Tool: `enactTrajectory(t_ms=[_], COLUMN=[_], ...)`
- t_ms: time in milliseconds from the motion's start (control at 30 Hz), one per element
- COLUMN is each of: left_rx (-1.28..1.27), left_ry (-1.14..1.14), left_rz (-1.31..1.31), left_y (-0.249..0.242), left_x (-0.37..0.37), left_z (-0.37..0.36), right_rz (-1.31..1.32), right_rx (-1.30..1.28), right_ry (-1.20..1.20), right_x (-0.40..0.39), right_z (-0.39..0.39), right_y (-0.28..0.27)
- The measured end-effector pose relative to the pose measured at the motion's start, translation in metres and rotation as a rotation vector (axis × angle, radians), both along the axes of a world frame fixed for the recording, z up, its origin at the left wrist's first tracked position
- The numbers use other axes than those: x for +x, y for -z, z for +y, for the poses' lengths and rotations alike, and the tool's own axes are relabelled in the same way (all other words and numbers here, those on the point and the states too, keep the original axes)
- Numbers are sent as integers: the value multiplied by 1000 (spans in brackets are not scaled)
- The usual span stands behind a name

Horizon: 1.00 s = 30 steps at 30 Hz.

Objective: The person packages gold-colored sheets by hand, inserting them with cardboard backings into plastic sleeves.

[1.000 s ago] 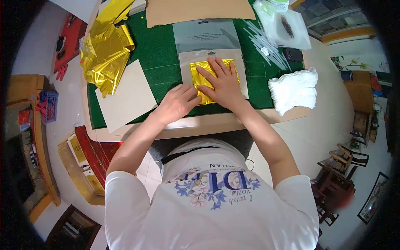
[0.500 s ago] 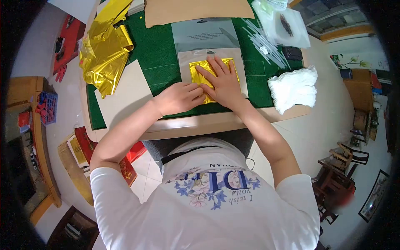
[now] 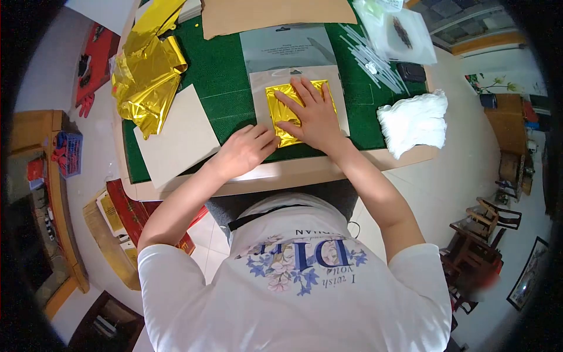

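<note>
A shiny gold foil square lies on a grey-and-beige printed packet near the table's front edge. My right hand rests flat on the right part of the foil, fingers spread, and covers some of it. At the foil's lower left edge is my left hand, its fingers curled together. Whether those fingertips pinch the foil or only touch it is hidden. Left of that hand lies a beige card, tilted on the green mat.
Crumpled gold foil sheet spreads over the table's left side. A large brown board is at the back. On the right are thin white sticks, clear plastic bags, a small black object and a bunched white cloth.
My left hand has drawn left and slightly toward my body, from over the foil to its lower left edge, uncovering more gold. My right hand stays flat in nearly the same place.
</note>
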<state>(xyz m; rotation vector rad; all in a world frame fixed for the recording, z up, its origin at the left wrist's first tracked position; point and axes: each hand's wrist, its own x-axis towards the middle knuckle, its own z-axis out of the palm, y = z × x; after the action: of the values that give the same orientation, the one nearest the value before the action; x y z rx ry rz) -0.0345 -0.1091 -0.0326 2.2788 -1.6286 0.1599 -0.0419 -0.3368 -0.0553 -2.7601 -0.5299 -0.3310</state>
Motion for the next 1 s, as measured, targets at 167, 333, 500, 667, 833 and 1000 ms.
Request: enactTrajectory(t_ms=[167,333,500,667,833,1000], left_rx=[-23,-26,-168,-137,-155,-326], left_ry=[-61,-97,-349,-391,-355,-525], left_rz=[-1,44,-20,-9,56,334], left_y=[-4,-2,1,3,0,2], left_x=[-6,-10,-13,-11,-6,-2], left_z=[0,2,-13,-16,-13,-22], right_rz=[-18,-23,-7,-6,-11,-4], right_rx=[1,0,6,-36,-39,-23], right_ry=[-2,2,0,1,8,2], right_x=[0,0,-1,-1,0,0], right_z=[0,1,1,0,0,1], right_y=[0,-1,-2,1,0,-1])
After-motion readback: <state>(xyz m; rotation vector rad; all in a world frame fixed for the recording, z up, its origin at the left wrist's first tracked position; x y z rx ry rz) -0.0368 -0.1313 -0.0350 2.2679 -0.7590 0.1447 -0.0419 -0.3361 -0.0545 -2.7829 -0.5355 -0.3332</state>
